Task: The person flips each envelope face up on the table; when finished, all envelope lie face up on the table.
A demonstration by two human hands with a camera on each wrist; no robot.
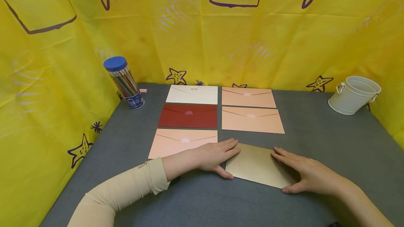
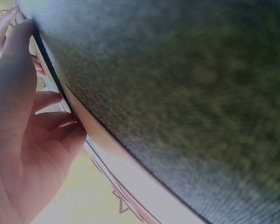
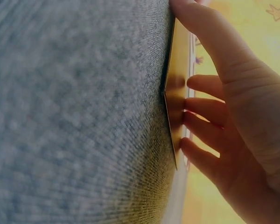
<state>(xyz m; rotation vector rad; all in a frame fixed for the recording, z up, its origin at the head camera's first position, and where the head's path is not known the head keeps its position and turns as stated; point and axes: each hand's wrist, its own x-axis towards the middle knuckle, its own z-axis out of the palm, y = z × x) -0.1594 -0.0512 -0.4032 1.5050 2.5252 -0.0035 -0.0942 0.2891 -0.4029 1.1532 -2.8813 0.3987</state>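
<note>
A gold envelope [image 1: 262, 164], set slightly askew, lies on the grey tabletop in the head view, its plain face up. At its left end my left hand [image 1: 217, 155] touches it, fingers extended near the upper corner and thumb by the lower one. My right hand [image 1: 310, 174] spans the right end, fingertips on the top edge and thumb at the bottom corner. The right wrist view shows those fingers [image 3: 205, 112] resting on the gold surface. Just left of the gold envelope is a pale pink envelope [image 1: 183, 141], partly covered by my left forearm.
Behind lie a white envelope [image 1: 192, 97], a dark red envelope [image 1: 176, 118] and two peach envelopes, one farther back [image 1: 247, 101] and one nearer [image 1: 252, 122]. A blue-lidded pencil tub [image 1: 124, 83] stands back left beside a small pink block [image 1: 143, 91]. A white bucket [image 1: 353, 95] stands back right.
</note>
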